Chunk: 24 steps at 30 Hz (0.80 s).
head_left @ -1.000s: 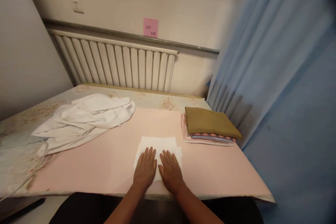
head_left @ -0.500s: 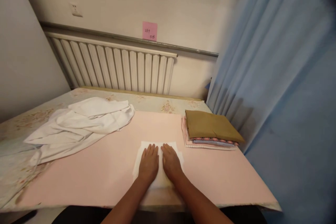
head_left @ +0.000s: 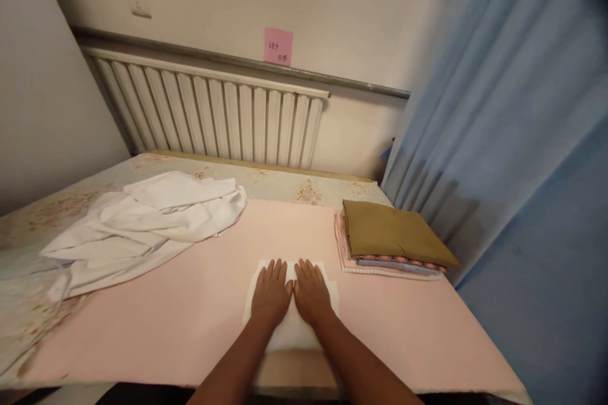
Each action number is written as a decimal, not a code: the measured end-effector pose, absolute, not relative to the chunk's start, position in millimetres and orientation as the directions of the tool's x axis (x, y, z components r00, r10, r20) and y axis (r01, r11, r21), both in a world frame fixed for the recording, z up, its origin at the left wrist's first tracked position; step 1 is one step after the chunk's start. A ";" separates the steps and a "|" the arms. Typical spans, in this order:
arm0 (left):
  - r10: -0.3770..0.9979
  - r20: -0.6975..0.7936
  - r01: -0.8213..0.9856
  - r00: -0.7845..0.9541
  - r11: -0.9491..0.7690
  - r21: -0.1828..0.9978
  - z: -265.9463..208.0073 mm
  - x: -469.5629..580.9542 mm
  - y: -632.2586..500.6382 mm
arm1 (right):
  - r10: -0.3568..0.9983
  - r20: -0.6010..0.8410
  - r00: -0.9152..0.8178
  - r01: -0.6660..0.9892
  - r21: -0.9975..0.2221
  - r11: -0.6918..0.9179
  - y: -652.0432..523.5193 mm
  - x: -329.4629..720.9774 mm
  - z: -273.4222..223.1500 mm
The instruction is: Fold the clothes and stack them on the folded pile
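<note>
A small folded white cloth (head_left: pixel 293 332) lies flat on the pink sheet (head_left: pixel 175 316) in front of me. My left hand (head_left: pixel 272 291) rests palm down on its left half, fingers stretched forward. On the right half lies my right hand (head_left: pixel 312 291), also flat with its fingers extended. The two thumbs meet or nearly meet in the middle. Both hands cover much of the cloth, so its exact kind does not show.
To the left lies a crumpled white cloth (head_left: pixel 156 215). A stack of folded fabrics with an olive-brown one (head_left: pixel 396 231) on top sits at the right. A blue curtain (head_left: pixel 503 114) hangs beside the table; a radiator (head_left: pixel 228 114) stands behind it.
My thumbs have come together at the middle of the white cloth, while both hands stay flat on it. The view has shifted slightly.
</note>
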<state>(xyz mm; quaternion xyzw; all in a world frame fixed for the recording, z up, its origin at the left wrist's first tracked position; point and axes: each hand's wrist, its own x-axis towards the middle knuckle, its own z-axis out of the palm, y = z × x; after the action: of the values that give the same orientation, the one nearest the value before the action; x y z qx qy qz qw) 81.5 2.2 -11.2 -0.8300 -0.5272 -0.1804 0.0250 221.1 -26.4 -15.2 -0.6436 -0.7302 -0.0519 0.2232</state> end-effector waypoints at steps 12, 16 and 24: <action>0.909 0.323 0.925 0.262 -0.332 0.185 -18.5 36.9 -12.9 | 0.900 0.436 0.019 0.964 -0.248 0.100 -66.3 245.9 -20.2; 0.943 0.271 0.913 0.193 -0.274 0.301 -14.2 22.9 -28.0 | 0.857 0.510 0.074 0.942 -0.318 0.109 -98.5 257.6 -35.8; 0.998 -0.053 0.828 0.039 -0.002 0.561 12.5 -2.6 -34.5 | 0.816 -0.043 0.577 0.364 -0.881 -0.303 -122.5 285.3 -9.6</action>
<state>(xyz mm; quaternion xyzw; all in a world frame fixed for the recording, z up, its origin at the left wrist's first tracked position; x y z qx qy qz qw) -2.6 -34.5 12.5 -0.6832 -0.6680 -0.1854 -0.2294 285.3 -122.5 -9.6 -0.7669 -0.3847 0.2523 0.4476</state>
